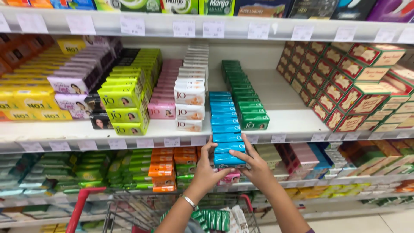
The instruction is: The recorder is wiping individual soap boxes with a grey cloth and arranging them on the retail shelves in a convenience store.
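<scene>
At centre frame, your left hand (210, 170) and right hand (254, 166) clasp stacked blue soap boxes (227, 149) against the white shelf (293, 125); a trolley (129, 211) sits below.

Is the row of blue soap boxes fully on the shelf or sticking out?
Sticking out: the blue soap boxes overhang the shelf edge, front ones held between left hand and right hand.

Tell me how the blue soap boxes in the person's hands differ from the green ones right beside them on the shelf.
The blue soap boxes run in a row past the shelf edge, and both hands, left hand and right hand, grip the front ones. The green soap boxes are dark green, untouched, and lie wholly on the shelf. Both are flat cartons of similar shape, lined front to back.
</scene>
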